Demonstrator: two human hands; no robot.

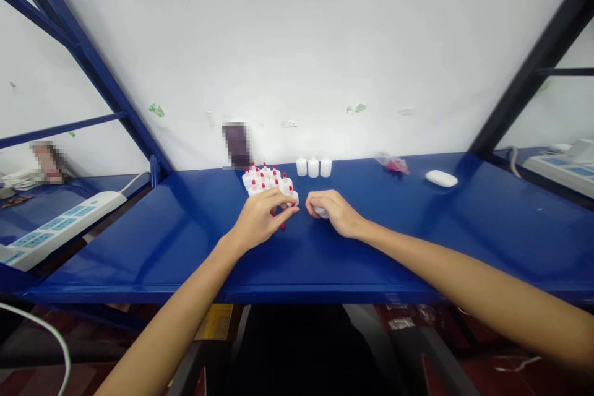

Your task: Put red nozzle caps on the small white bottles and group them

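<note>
On the glossy blue desk (208, 260), red-tipped white plastic bottles (246, 182) cluster beyond my left hand (257, 218); three uncapped white bottles (313, 167) stand in a row. My right hand's (340, 213) grip curls round a white bottle (321, 213). My left grip's fingertips nearly meet by a tiny red piece (293, 205); whether pinched, I can't tell.

The head camera looked forward and down from above the worktop's near edge (297, 294), facing the wall (297, 43) beyond.
</note>
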